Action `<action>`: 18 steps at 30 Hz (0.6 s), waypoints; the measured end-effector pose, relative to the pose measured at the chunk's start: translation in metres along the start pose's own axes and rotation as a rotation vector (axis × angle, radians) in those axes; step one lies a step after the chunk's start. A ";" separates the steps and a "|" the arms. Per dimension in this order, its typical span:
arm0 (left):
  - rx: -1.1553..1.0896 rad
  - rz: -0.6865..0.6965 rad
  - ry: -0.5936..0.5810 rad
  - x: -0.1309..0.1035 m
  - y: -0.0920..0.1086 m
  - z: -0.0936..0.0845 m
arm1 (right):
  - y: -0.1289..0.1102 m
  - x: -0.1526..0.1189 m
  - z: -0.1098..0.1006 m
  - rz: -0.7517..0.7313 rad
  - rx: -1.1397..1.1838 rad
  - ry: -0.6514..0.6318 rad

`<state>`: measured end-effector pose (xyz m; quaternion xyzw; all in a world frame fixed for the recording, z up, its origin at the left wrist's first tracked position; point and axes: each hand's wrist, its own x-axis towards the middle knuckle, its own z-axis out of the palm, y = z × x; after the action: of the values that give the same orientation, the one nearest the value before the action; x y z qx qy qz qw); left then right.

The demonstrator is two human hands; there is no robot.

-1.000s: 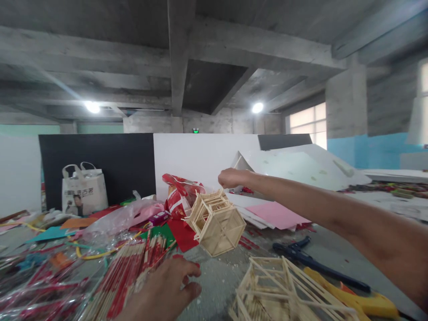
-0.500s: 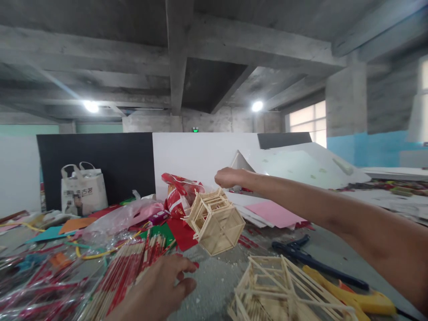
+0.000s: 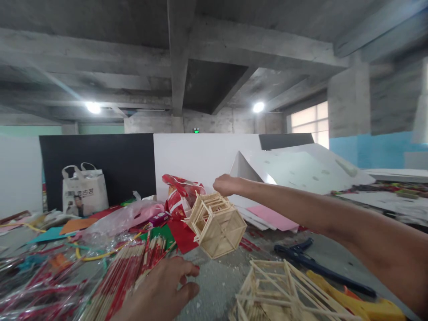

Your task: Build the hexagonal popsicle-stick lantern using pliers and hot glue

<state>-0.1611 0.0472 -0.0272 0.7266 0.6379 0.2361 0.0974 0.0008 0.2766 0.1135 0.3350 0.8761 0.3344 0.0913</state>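
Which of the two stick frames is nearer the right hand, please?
The farther frame, showing a hexagonal panel, below the right hand; the other frame lies beside the yellow tool.

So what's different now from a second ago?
The right hand moved a little left and down in view, closer to the top of the six-sided stick model. It looks curled shut; I can't tell whether it holds anything. Nothing was visibly grabbed or let go. The left hand is still open, and the six-sided stick model, the other stick frame and the dark blue tool stayed put.
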 end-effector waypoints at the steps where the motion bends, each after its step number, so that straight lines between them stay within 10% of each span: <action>1: 0.004 0.010 0.006 0.000 0.000 0.001 | -0.002 0.001 0.001 0.000 -0.004 0.002; 18: 0.000 -0.044 -0.043 0.002 -0.004 0.008 | -0.007 0.007 0.012 0.015 0.034 0.005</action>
<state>-0.1605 0.0513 -0.0349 0.7171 0.6515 0.2184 0.1165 -0.0037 0.2833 0.1004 0.3421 0.8794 0.3211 0.0811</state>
